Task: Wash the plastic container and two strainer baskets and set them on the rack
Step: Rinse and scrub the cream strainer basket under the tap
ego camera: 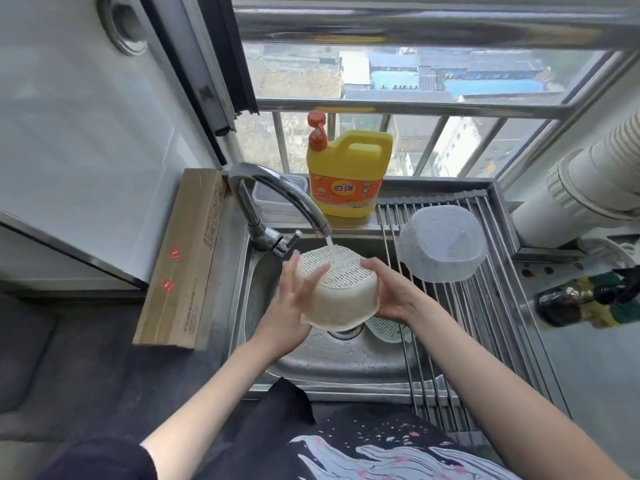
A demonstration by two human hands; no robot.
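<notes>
A cream strainer basket (341,299) is held upside down over the sink (311,365), its perforated bottom under the running stream from the tap (277,192). My left hand (294,299) presses its left side and my right hand (391,292) grips its right side. A clear plastic container (441,244) rests upside down on the roll-up rack (467,306) to the right. A second, pale green strainer basket (388,329) lies low in the sink, mostly hidden behind the cream one.
A yellow detergent bottle (346,171) stands on the sill behind the sink, beside a small lidded box (277,192). A long cardboard box (183,261) lies left of the sink. A dark bottle (581,299) and white pipe (588,185) sit at the right.
</notes>
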